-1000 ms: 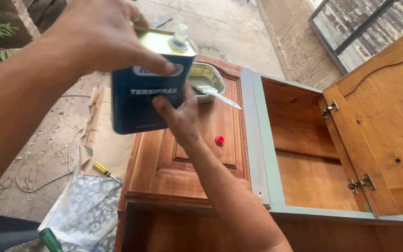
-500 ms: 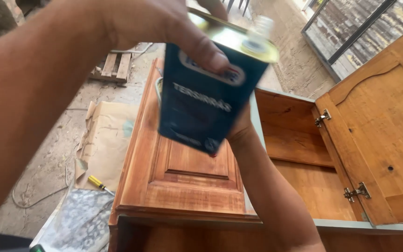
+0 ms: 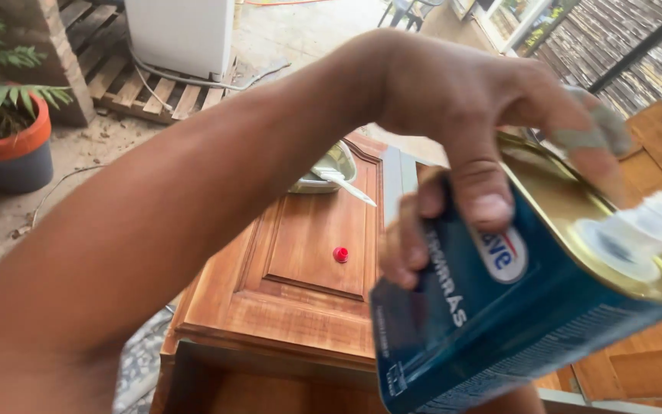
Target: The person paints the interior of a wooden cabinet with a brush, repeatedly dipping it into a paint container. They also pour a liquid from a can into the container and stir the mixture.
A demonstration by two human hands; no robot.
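- A head-worn camera looks down at two bare hands tilting a blue rectangular metal can (image 3: 499, 322) over a wooden cabinet lying on its back outdoors.
- The left hand (image 3: 492, 100) grips the can from above, thumb pressed on the blue side near the top edge, fingers curled over the gold-coloured top.
- The right hand (image 3: 411, 230) supports the can from behind and below; only its curled fingers show against the can's side, closed on it.
- The can fills the lower right of the view, held in the air close to the camera, its white plastic spout (image 3: 637, 230) uncapped and leaning to the right.
- A small red cap (image 3: 340, 254) lies loose on the closed cabinet door (image 3: 300, 276), well apart from the can.
- Farther back on the door sits a pale shallow dish (image 3: 323, 170) with a white stick or brush handle resting across it.
- The step in hand looks like handling the opened can for pouring.
- Pouring into the dish would call for carrying the can over to it, well apart from it now, and tipping slowly.
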